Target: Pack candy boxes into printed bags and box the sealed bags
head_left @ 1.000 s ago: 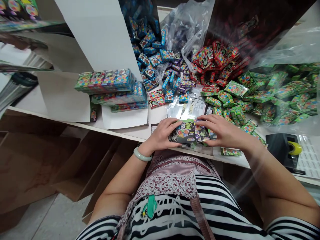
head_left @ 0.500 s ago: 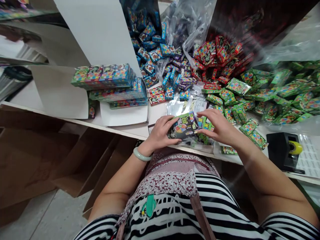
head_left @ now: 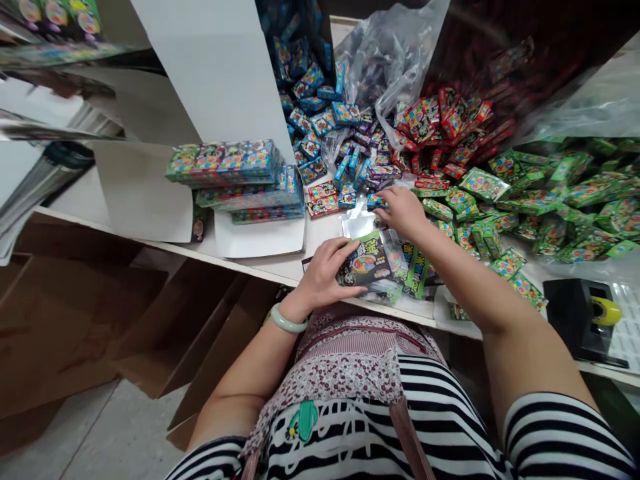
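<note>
My left hand (head_left: 327,272) grips the left side of a black, green and purple printed packet (head_left: 367,259), fingers over its top edge and thumb along the bottom. My right hand (head_left: 404,212) reaches over the table, thumb and forefinger apart, its fingertips at a small blue candy box (head_left: 375,200). The box is partly hidden by the fingers. Below that hand a silvery sheet or pouch (head_left: 357,225) lies flat. More green and black printed packets (head_left: 414,270) lie just right of the held one, partly under my right forearm.
Loose blue boxes (head_left: 310,143), red boxes (head_left: 423,120) and green boxes (head_left: 545,187) heap along the back and right. Wrapped stacks of boxes (head_left: 225,163) stand on a white carton (head_left: 260,239) at left. A black tape dispenser (head_left: 575,317) sits at right. Cardboard cartons (head_left: 75,313) stand below the table edge.
My right hand has left the packet's right side and moved up and away to the small blue box. My left hand keeps its grip on the packet. The view has shifted slightly.
</note>
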Available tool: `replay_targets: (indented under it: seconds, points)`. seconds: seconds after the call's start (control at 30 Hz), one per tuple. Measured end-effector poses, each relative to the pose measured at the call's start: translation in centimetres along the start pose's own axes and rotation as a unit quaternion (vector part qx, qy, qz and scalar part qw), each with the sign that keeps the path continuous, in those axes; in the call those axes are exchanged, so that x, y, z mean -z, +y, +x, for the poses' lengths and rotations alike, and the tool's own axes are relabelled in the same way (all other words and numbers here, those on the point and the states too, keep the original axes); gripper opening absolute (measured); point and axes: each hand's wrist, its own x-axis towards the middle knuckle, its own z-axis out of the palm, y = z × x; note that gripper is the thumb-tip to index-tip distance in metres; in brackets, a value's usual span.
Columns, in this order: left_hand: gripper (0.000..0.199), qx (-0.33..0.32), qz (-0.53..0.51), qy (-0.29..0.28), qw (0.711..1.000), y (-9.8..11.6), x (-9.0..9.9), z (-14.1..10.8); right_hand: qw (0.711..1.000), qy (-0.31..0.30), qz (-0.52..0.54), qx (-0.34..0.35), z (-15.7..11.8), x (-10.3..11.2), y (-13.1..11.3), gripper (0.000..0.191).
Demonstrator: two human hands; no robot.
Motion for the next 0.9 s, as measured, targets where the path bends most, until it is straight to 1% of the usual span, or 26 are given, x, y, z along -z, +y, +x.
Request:
replay_targets:
  seconds: [0.07, 0.1, 0.17, 0.27, 0.33, 0.43, 0.47, 0.5, 0.53, 0.6, 0.63, 0.67, 0.7, 0.73, 0.77, 0.83, 0.87, 0.9]
  points:
    - [0.091, 0.001, 0.000, -0.005, 1.000, 0.1, 0.1, -0.1, 0.998, -0.023, -0.048, -0.025, 1.8, -1.1, -0.8, 0.049]
    - [0.091, 0.001, 0.002, -0.005, 1.000, 0.0, 0.1, -0.1, 0.997, -0.034, -0.066, -0.032, 2.3, -1.4, -1.2, 0.049]
    - [0.090, 0.000, 0.004, -0.001, 1.000, -0.2, 0.2, -0.2, 0.994, -0.051, -0.091, -0.026, 2.9, -1.6, -1.8, 0.043]
    - [0.090, 0.004, 0.004, 0.004, 1.000, -0.5, 0.3, -0.3, 0.994, -0.046, -0.100, -0.010, 3.0, -0.8, -1.6, 0.038]
    - [0.091, 0.008, 0.002, 0.007, 1.000, -0.7, 0.5, -0.3, 0.997, -0.016, -0.074, -0.013, 2.4, 0.2, -0.8, 0.040]
    - [0.092, 0.014, -0.006, 0.013, 1.000, -1.0, 0.8, -0.6, 0.998, 0.057, 0.034, -0.004, 0.3, 1.6, 1.3, 0.038]
    - [0.093, 0.017, -0.007, 0.015, 1.000, -1.1, 0.9, -0.7, 0.993, 0.072, 0.089, 0.000, -0.8, 1.8, 2.1, 0.036]
    - [0.093, 0.019, -0.008, 0.017, 1.000, -1.2, 1.0, -0.8, 0.986, 0.073, 0.152, 0.003, -1.9, 2.0, 3.0, 0.035]
    - [0.093, 0.021, -0.007, 0.021, 1.000, -1.4, 1.0, -0.9, 0.973, 0.060, 0.221, 0.005, -3.1, 2.1, 3.8, 0.035]
    - [0.092, 0.025, -0.003, 0.027, 0.999, -1.6, 0.9, -1.0, 0.937, -0.001, 0.349, 0.015, -5.4, 2.2, 5.2, 0.032]
    - [0.092, 0.025, -0.002, 0.030, 0.999, -1.6, 0.9, -0.9, 0.918, -0.037, 0.393, 0.028, -6.3, 2.2, 5.8, 0.028]
    - [0.093, 0.023, -0.002, 0.031, 0.999, -1.6, 0.8, -0.9, 0.907, -0.067, 0.414, 0.044, -7.0, 2.3, 6.4, 0.023]
    - [0.093, 0.021, -0.002, 0.030, 0.999, -1.6, 0.8, -0.8, 0.907, -0.082, 0.410, 0.057, -7.5, 2.3, 6.8, 0.019]
    - [0.094, 0.021, -0.002, 0.028, 0.999, -1.5, 0.8, -0.8, 0.918, -0.079, 0.385, 0.061, -7.9, 2.4, 7.1, 0.017]
    - [0.094, 0.021, -0.002, 0.023, 1.000, -1.4, 0.8, -0.7, 0.934, -0.058, 0.347, 0.056, -8.2, 2.5, 7.3, 0.020]
    - [0.093, 0.031, 0.001, 0.011, 0.999, -1.3, 1.0, -0.7, 0.965, 0.014, 0.260, 0.026, -8.8, 2.7, 7.3, 0.033]
    - [0.092, 0.038, 0.004, 0.006, 0.999, -1.2, 1.1, -0.7, 0.974, 0.045, 0.220, 0.007, -9.1, 2.7, 7.0, 0.037]
    - [0.091, 0.044, 0.006, 0.002, 0.999, -1.2, 1.3, -0.8, 0.981, 0.064, 0.184, -0.010, -9.5, 2.6, 6.4, 0.039]
